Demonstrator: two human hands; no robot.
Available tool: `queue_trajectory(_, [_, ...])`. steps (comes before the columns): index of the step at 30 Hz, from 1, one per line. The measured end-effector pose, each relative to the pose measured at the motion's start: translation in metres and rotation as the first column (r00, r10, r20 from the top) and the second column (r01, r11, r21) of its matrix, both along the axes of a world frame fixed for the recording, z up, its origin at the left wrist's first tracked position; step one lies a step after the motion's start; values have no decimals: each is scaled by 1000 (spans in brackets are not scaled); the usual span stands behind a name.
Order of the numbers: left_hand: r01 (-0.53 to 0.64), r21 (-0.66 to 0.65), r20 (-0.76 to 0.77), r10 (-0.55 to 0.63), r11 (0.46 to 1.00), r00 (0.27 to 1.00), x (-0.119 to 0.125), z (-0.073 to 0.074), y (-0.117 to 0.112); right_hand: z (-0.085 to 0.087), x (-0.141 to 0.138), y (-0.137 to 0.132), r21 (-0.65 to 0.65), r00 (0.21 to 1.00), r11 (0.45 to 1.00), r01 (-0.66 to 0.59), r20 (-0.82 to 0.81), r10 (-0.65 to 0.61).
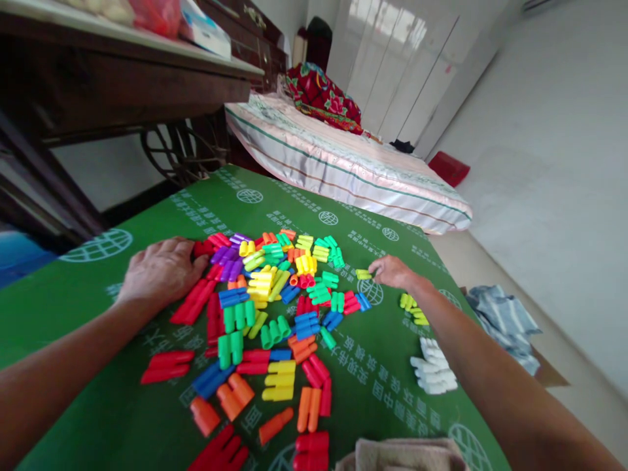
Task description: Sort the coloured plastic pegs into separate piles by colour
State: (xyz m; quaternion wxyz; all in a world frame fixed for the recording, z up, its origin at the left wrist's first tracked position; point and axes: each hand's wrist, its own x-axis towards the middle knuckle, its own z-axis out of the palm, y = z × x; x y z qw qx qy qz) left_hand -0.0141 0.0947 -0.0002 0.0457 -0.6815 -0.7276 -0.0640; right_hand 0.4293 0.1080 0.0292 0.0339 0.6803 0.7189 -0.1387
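Note:
A heap of coloured plastic building pieces (275,307) lies spread over a green printed table cover (122,405). My left hand (159,271) rests on the heap's left edge, fingers curled over a red piece (203,248). My right hand (392,270) reaches to the heap's right side and pinches a small light-green piece (364,274). Beside my right forearm lie a small group of light-green pieces (413,309) and a group of white pieces (432,366).
A dark wooden table (122,72) stands at the back left. A bed with a striped cover (343,163) lies behind the green table. A beige cloth (402,454) sits at the near edge. Blue striped cloth (505,317) lies on the floor at right.

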Motion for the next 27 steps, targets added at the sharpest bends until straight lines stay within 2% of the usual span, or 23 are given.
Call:
queue_trajectory(2, [-3,-5,0,3,1000,1000,1,1,0,-2,7,-3,-3,1000,1000,4,-11,-4])
queue_trajectory(5, [-6,-15,-5,6,1000,1000,3,2,0,-7,3,-3,35,1000,999,-13,-19,14])
queue_trajectory(12, [-17,-14,-22,17,1000,1000,4,1,0,-9,-20,-1,35,984,985,-170,59,168])
queue_trajectory(21, [1,0,-29,-1,1000,1000,2,-2,2,1,28,-21,-100,979,982,-163,110,174])
queue_trajectory(27, [-1,-6,-35,1,1000,999,3,-1,1,0,42,-33,-115,988,985,-130,70,138])
